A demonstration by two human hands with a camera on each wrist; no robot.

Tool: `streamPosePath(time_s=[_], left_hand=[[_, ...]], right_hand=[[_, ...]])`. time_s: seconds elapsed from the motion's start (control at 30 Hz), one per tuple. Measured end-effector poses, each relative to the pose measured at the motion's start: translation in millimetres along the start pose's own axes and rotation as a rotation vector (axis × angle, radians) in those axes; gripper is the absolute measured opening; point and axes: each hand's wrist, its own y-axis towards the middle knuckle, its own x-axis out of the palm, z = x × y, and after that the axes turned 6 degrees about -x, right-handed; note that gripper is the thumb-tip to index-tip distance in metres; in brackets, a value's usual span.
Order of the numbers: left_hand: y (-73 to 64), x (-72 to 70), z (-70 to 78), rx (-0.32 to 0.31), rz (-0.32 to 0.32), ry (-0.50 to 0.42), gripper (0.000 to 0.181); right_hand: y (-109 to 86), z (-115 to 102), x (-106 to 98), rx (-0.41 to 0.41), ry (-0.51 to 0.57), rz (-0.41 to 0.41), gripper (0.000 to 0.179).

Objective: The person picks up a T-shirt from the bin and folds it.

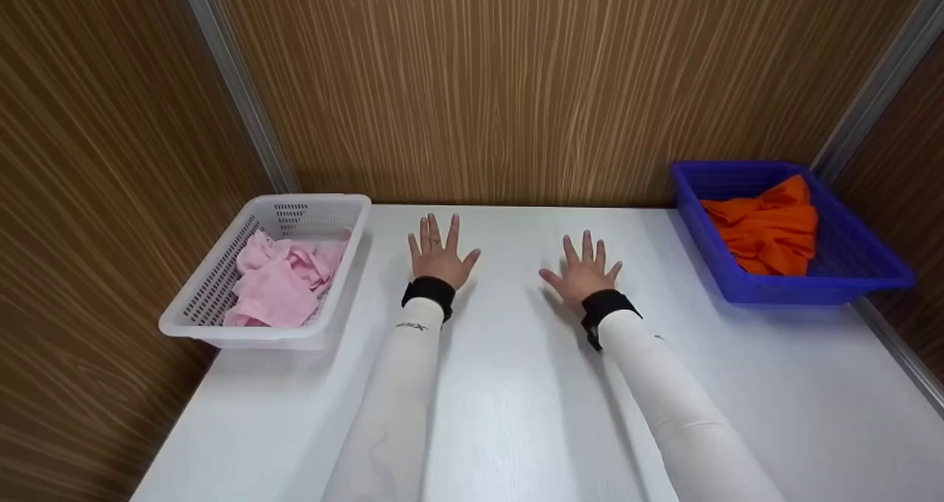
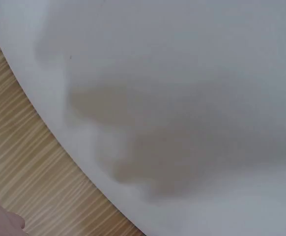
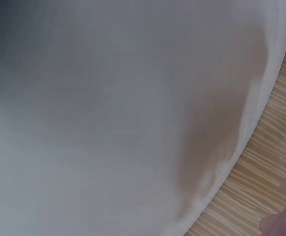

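Observation:
My left hand [image 1: 442, 261] is spread palm down over the white table [image 1: 501, 384], fingers straight and pointing at the back wall. To its right, my right hand [image 1: 584, 275] is held the same way, its fingers apart. Neither hand holds anything. In the left wrist view only a bit of the hand [image 2: 0, 219] shows at the lower left corner, above its shadow on the table. A small part of the right hand [image 3: 284, 214] appears at the lower right of the right wrist view. Whether the palms touch the table I cannot tell.
On the left stands a white plastic basket [image 1: 335, 295] with a crumpled pink cloth [image 1: 276, 288] inside. At the right, a blue basket [image 1: 782, 290] holds a bunched orange cloth [image 1: 771, 229]. Wood-grain panels [image 1: 501, 89] enclose the table at the back and sides.

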Motion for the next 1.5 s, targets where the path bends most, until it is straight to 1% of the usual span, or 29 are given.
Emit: streamPosePath(time_s=[0.17, 0.27, 0.3, 0.4, 0.47, 0.53, 0.67, 0.77, 0.83, 0.93, 1.0, 1.07, 1.17, 1.2, 1.27, 1.37, 1.4, 1.47, 1.5], left_hand=[[6.6, -22.1, -13.7, -0.035, 0.029, -0.006, 0.084], [11.2, -39.3, -24.4, -0.066, 0.035, -0.027, 0.085], [12.2, -45.8, -28.3, -0.079, 0.026, -0.035, 0.085], [13.8, -65.7, -41.7, -0.116, 0.02, -0.058, 0.086], [14.4, -79.2, -52.9, -0.144, 0.02, -0.07, 0.087], [15.8, -92.7, -65.5, -0.18, 0.017, -0.077, 0.088], [16.4, -118.3, -96.1, -0.258, 0.004, -0.11, 0.09], [12.5, -132.7, -122.8, -0.319, -0.017, -0.147, 0.09], [9.0, -137.7, -141.5, -0.354, -0.036, -0.176, 0.091], [-1.3, -141.0, -167.1, -0.402, -0.062, -0.22, 0.092], [-6.8, -137.0, -184.8, -0.423, -0.089, -0.226, 0.094], [-11.1, -129.7, -201.2, -0.452, -0.119, -0.224, 0.097], [-14.0, -113.0, -224.0, -0.499, -0.181, -0.227, 0.106], [-15.6, -108.3, -229.2, -0.515, -0.205, -0.234, 0.11], [-18.3, -99.8, -237.3, -0.545, -0.253, -0.232, 0.117], [-24.0, -91.4, -241.5, -0.564, -0.314, -0.206, 0.125], [-24.4, -87.9, -243.3, -0.567, -0.33, -0.205, 0.125], [-28.8, -86.8, -241.3, -0.573, -0.361, -0.188, 0.119], [-30.6, -86.7, -240.0, -0.566, -0.375, -0.17, 0.115]], right_hand=[[2.3, 0, 5, 0.019, 0.018, -0.118, 0.096], [4.9, 3, 9, 0.042, 0.025, -0.212, 0.103], [5.7, 4, 11, 0.049, 0.019, -0.242, 0.106], [7.8, 8, 16, 0.066, 0.002, -0.306, 0.116], [7.8, 9, 18, 0.071, -0.007, -0.325, 0.118], [6.9, 9, 19, 0.073, -0.003, -0.325, 0.119], [2.4, 8, 18, 0.075, -0.003, -0.318, 0.118], [-1.9, 5, 18, 0.062, -0.011, -0.303, 0.115], [-4.4, 3, 18, 0.053, -0.019, -0.292, 0.113], [-7.6, 0, 16, 0.052, -0.024, -0.288, 0.112], [-10.1, -3, 14, 0.06, -0.02, -0.289, 0.111], [-12.7, -5, 11, 0.065, -0.02, -0.295, 0.11], [-19.2, -11, 5, 0.064, -0.012, -0.29, 0.107], [-21.2, -13, 4, 0.062, -0.006, -0.287, 0.106], [-24.7, -15, 2, 0.058, 0.004, -0.28, 0.105], [-27.5, -16, 1, 0.056, 0.006, -0.28, 0.104], [-27.6, -16, 1, 0.06, 0.001, -0.287, 0.104], [-27.6, -15, 0, 0.065, -0.003, -0.29, 0.104], [-27.2, -15, 0, 0.066, 0.0, -0.289, 0.104]])
